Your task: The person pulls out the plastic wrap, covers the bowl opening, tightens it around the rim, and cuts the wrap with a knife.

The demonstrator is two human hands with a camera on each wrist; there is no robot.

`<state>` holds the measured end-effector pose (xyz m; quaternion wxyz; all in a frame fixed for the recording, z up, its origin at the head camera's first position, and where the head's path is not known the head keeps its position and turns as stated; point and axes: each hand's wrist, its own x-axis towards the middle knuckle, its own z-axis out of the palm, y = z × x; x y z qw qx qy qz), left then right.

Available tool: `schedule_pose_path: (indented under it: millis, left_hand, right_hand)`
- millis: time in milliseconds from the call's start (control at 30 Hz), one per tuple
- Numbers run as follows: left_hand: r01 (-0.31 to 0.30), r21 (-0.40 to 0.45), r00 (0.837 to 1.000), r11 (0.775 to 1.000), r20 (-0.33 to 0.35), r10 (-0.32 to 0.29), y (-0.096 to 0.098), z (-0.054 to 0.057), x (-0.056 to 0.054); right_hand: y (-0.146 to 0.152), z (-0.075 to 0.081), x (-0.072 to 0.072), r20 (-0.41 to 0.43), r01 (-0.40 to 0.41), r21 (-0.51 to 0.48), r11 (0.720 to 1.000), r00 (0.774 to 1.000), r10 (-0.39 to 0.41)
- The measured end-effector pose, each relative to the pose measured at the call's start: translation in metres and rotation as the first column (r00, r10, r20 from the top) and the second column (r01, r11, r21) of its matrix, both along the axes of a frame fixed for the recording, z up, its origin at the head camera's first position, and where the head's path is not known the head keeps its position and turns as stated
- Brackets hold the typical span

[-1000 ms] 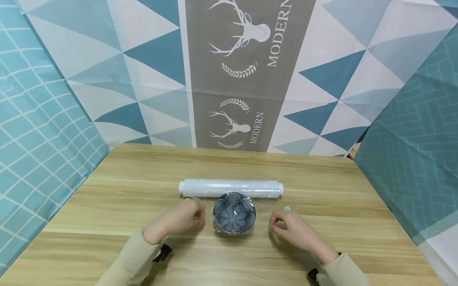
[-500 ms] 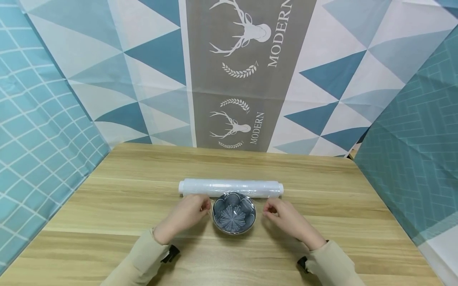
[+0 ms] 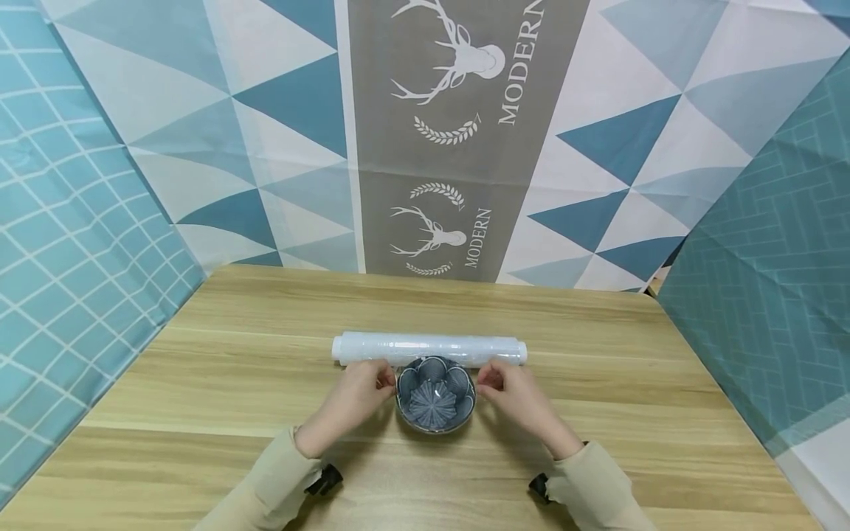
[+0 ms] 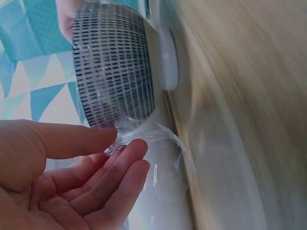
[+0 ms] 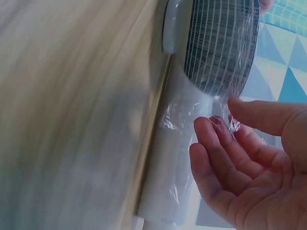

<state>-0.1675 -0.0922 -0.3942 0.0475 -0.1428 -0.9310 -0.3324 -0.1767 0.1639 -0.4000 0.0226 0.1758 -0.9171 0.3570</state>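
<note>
A dark blue-grey bowl (image 3: 433, 405) with a petal-patterned inside stands upright on the table, clear plastic wrap stretched over its mouth. In the left wrist view its checked outer wall (image 4: 115, 67) and pale foot show. My left hand (image 3: 361, 391) is at the bowl's left rim, thumb and fingers pinching a gathered edge of plastic wrap (image 4: 115, 148). On the opposite side my right hand (image 3: 511, 394) pinches the wrap (image 5: 232, 117) close by the right rim, its other fingers loosely curled.
Just behind the bowl, a roll of plastic wrap (image 3: 428, 348) lies crosswise on the wooden table (image 3: 425, 310). A patterned backdrop (image 3: 285, 147) rises at the table's far edge, with tiled-print sheets at both sides.
Both hands have moved inward from either side and slightly away from me, coming up to the bowl's rim. Bowl and roll have stayed in place.
</note>
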Motion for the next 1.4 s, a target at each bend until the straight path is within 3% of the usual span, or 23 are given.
schedule_pose_path:
  millis: [233, 367, 467, 533, 633, 767, 1133, 1333, 1400]
  left_hand:
    - [-0.025, 0.129, 0.995, 0.991, 0.098, 0.013, 0.000, 0.004, 0.001]
    - [-0.093, 0.305, 0.971, 0.948, 0.238, 0.019, 0.001, 0.005, 0.002]
    - [-0.144, 0.385, 0.957, 0.912, 0.289, 0.029, 0.002, 0.003, 0.002]
    - [-0.154, 0.369, 0.961, 0.917, 0.271, 0.053, 0.002, 0.002, 0.002]
    - [-0.149, 0.295, 0.972, 0.944, 0.217, 0.085, 0.002, 0.000, 0.001]
    - [-0.131, 0.219, 0.981, 0.967, 0.172, 0.094, 0.002, -0.001, 0.000]
    - [-0.118, 0.204, 0.977, 0.972, 0.200, 0.077, 0.003, 0.000, 0.002]
    - [-0.028, 0.167, 0.987, 0.985, 0.158, 0.002, -0.008, 0.005, -0.004]
    - [-0.020, 0.132, 0.991, 0.991, 0.130, 0.003, -0.014, 0.007, -0.006]
  right_hand:
    - [-0.008, 0.001, 0.004, 0.063, 0.099, -0.075, 0.992, 0.994, -0.094]
    - [-0.010, 0.001, 0.006, 0.089, 0.110, -0.155, 0.982, 0.991, -0.097]
    - [-0.012, -0.001, 0.007, 0.094, 0.109, -0.208, 0.972, 0.991, -0.091]
    - [-0.013, -0.001, 0.006, 0.090, 0.108, -0.232, 0.967, 0.992, -0.089]
    - [-0.013, -0.002, 0.006, 0.078, 0.118, -0.244, 0.963, 0.992, -0.102]
    - [-0.014, -0.003, 0.006, 0.051, 0.137, -0.228, 0.964, 0.990, -0.128]
    - [-0.015, -0.010, 0.004, 0.092, 0.203, -0.246, 0.948, 0.978, -0.185]
    - [-0.010, -0.006, 0.004, 0.144, 0.197, -0.267, 0.943, 0.976, -0.164]
    - [-0.007, -0.002, 0.004, 0.156, 0.195, -0.265, 0.944, 0.975, -0.158]
